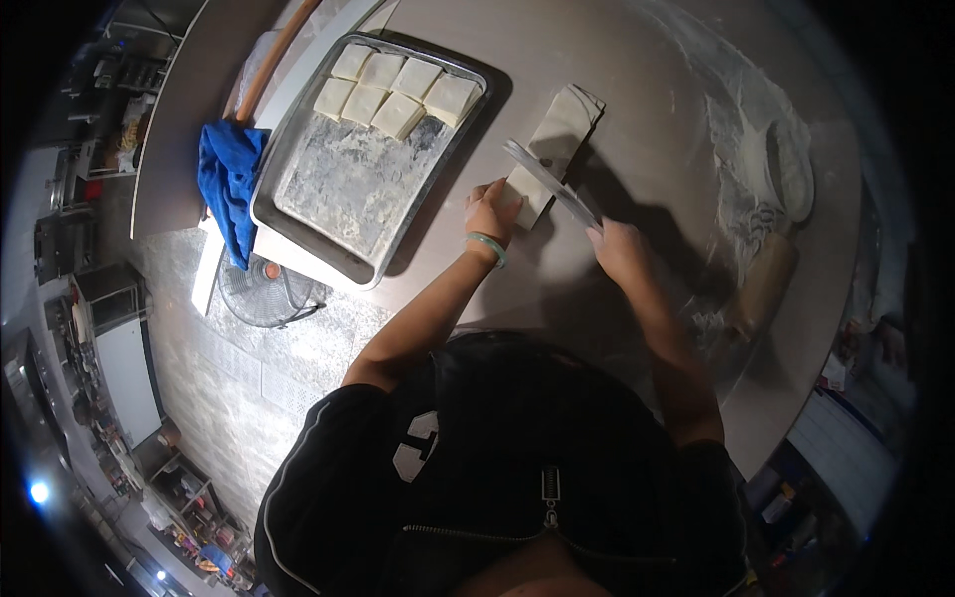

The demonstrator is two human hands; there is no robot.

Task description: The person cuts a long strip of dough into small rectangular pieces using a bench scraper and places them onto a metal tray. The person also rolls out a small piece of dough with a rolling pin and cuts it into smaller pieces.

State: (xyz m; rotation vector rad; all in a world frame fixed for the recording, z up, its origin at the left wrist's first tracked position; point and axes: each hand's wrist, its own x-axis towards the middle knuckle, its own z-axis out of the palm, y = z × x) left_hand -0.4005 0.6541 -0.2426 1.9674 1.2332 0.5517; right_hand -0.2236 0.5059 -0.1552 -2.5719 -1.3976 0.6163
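Note:
A long stack of pale dough strips [565, 119] lies slantwise on the work table in front of me. My left hand [492, 213], with a pale green bangle at the wrist, holds the stack's near end, thumb and fingers on either side. My right hand [623, 250] grips a long metal knife [553, 181] by its handle end, which the fingers hide. The blade crosses the stack just beyond my left fingers; whether its edge has entered the dough cannot be seen. To the left, a metal tray [436, 195] carries several stacks of square dough sheets [382, 72] at its far end.
A flour heap [772, 164] and a wooden rolling pin [766, 280] lie on the table's right side. Left of the tray are a blue cloth [227, 175] and a wooden pole [272, 63]. A fan [265, 291] stands below the table's left edge.

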